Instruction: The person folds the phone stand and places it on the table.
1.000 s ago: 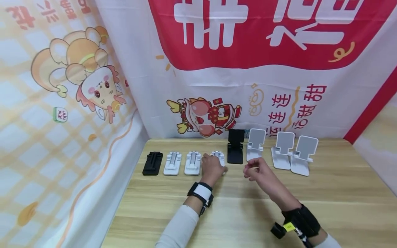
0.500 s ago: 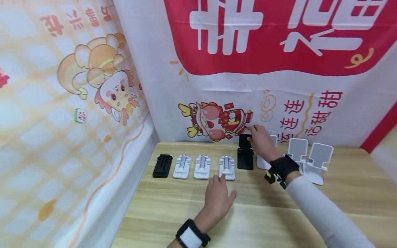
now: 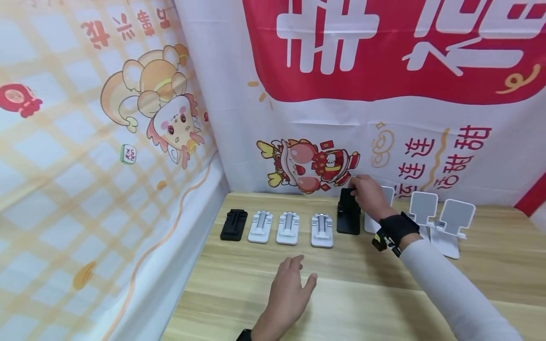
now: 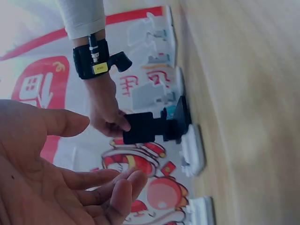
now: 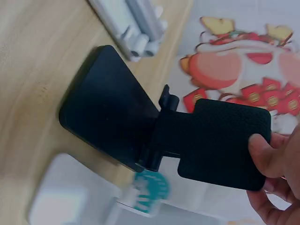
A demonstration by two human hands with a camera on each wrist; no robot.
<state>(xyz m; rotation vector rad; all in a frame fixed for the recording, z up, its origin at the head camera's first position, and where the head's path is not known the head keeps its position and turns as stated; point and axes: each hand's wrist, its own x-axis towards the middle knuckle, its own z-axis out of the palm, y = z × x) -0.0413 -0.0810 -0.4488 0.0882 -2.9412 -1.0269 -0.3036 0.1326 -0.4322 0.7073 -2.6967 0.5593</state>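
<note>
My right hand [image 3: 370, 196] pinches the top edge of the upright plate of a black folding phone stand [image 5: 225, 145], thumb on one face and fingers behind. The stand's base [image 5: 110, 108] rests on the table. My left hand [image 3: 286, 294] is held over the table with its fingers spread and nothing in them. Closest to it is a folded white phone stand [image 3: 322, 230]. Two more folded white stands, one in the middle [image 3: 288, 228] and one further left [image 3: 260, 227], lie beside a folded black stand [image 3: 234, 225].
Unfolded white stands stand right of the black one: one [image 3: 387, 196] partly behind my right hand, another [image 3: 423, 208], and one at the far right [image 3: 457, 219]. A printed cloth [image 3: 315, 113] hangs at the table's back edge; another [image 3: 106, 213] runs along the left.
My left hand has left the nearest folded white stand and drawn back toward me. My right hand has reached forward to the black stand and taken hold of its plate. The head view has shifted.
</note>
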